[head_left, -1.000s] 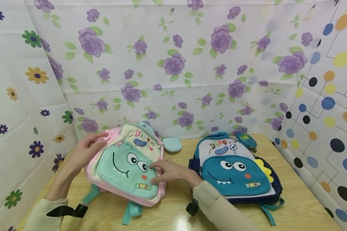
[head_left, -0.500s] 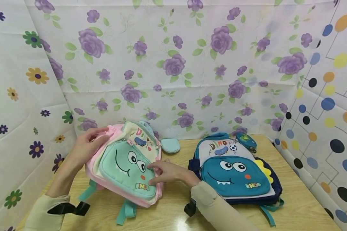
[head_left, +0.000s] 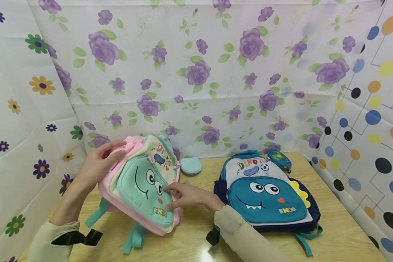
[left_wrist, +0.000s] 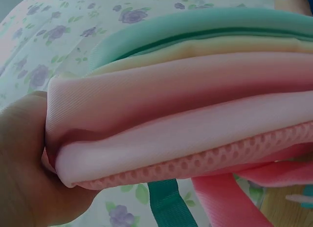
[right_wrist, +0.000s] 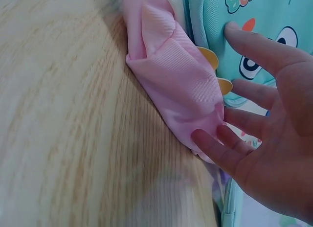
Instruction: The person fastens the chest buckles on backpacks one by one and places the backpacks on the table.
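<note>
A pink and mint-green backpack [head_left: 144,185] with a cartoon dinosaur face stands tilted on the left of the table in the head view, its left side raised. My left hand [head_left: 99,160] grips its pink upper left side; in the left wrist view this hand [left_wrist: 29,163] wraps round the pink edge, fingertips hidden. At the backpack's right side, my right hand [head_left: 190,195] touches it with spread fingers. The right wrist view shows that hand's [right_wrist: 274,124] thumb against the mint front pocket [right_wrist: 215,36] and its other fingers near the pink side pocket [right_wrist: 186,90], not curled round anything.
A blue and white dinosaur backpack [head_left: 265,200] lies to the right, with a small round teal pouch [head_left: 279,159] at its top. A pale mint pouch [head_left: 190,165] lies behind my right hand. Patterned sheets [head_left: 196,54] enclose the wooden table [head_left: 196,236] behind and at both sides.
The pink and mint backpack has tilted further, its left side lifting and its front turning to the right. My left hand moved with it; the right hand shifted slightly left. The mint pouch shifted slightly left.
</note>
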Demonstrator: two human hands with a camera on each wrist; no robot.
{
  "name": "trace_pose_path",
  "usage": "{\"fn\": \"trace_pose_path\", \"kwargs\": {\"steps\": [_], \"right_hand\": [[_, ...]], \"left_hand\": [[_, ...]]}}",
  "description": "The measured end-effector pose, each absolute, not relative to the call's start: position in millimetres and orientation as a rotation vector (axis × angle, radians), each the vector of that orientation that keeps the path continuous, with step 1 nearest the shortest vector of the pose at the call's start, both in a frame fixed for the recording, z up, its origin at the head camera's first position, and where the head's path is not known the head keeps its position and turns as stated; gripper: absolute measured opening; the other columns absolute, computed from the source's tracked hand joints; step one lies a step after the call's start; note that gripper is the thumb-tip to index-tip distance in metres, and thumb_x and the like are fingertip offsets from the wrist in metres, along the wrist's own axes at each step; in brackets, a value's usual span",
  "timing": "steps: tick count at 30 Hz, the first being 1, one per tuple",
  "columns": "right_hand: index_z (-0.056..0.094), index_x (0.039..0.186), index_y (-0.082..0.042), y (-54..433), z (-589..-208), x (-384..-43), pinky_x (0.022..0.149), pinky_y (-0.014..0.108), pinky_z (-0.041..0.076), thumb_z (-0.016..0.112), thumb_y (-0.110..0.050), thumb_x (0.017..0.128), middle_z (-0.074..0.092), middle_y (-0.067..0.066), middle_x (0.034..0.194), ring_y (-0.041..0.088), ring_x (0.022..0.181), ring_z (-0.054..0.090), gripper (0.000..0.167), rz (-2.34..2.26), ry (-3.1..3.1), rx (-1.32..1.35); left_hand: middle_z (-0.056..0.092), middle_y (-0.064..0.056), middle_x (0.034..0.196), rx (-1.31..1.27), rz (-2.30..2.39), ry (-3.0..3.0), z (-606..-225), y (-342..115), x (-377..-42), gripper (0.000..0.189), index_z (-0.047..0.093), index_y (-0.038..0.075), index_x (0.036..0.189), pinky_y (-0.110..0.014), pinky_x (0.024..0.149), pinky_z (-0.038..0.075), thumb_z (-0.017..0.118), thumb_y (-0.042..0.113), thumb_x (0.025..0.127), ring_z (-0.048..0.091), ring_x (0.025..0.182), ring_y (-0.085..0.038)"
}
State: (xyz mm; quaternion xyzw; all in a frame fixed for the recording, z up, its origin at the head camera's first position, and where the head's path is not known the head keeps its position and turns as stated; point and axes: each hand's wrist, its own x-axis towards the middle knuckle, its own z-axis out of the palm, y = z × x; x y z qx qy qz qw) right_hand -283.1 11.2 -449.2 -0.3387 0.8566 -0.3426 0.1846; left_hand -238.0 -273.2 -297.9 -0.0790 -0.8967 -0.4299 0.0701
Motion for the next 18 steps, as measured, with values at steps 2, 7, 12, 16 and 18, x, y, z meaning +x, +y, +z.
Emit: {"fn": "trace_pose_path", "kwargs": {"steps": [2,7,12,16,18], "right_hand": [[0.052,0.143,-0.031,9,-449,-283,0.091,0.029,0.043,0.073,-0.053,0.085,0.056,-0.007,0.134,0.017,0.111,0.043,0.066,-0.968,2.409,-0.955],[0.051,0.144,-0.033,4,-451,-282,0.097,0.032,0.043,0.072,-0.053,0.085,0.057,-0.006,0.138,0.016,0.117,0.045,0.066,-0.962,2.422,-0.972],[0.051,0.144,-0.033,0,-451,-282,0.092,0.029,0.044,0.073,-0.051,0.085,0.058,-0.005,0.136,0.015,0.114,0.046,0.065,-0.97,2.417,-0.972],[0.051,0.143,-0.034,-3,-449,-282,0.089,0.029,0.044,0.074,-0.05,0.085,0.059,-0.004,0.133,0.016,0.112,0.046,0.065,-0.97,2.404,-0.945],[0.051,0.143,-0.035,-5,-448,-282,0.088,0.029,0.044,0.074,-0.05,0.084,0.059,-0.004,0.132,0.016,0.112,0.047,0.065,-0.967,2.397,-0.941]], "left_hand": [[0.044,-0.013,0.153,-0.252,-1.288,-2.7,-296,-272,-237,0.055,0.051,0.019,0.146,-0.01,0.083,0.04,0.057,0.046,0.099,0.044,0.121,-0.017],[0.042,-0.013,0.153,-0.297,-1.306,-2.689,-292,-269,-234,0.054,0.049,0.018,0.147,-0.01,0.082,0.041,0.057,0.043,0.1,0.044,0.12,-0.019],[0.04,-0.015,0.154,-0.285,-1.269,-2.702,-288,-265,-232,0.054,0.05,0.017,0.145,-0.019,0.087,0.041,0.057,0.044,0.099,0.045,0.124,-0.026],[0.038,-0.019,0.154,-0.247,-1.206,-2.724,-284,-260,-232,0.054,0.052,0.018,0.143,-0.041,0.093,0.042,0.058,0.047,0.097,0.045,0.126,-0.035],[0.037,-0.019,0.155,-0.238,-1.199,-2.729,-281,-256,-231,0.054,0.052,0.018,0.141,-0.048,0.095,0.042,0.059,0.048,0.097,0.044,0.126,-0.037]]}}
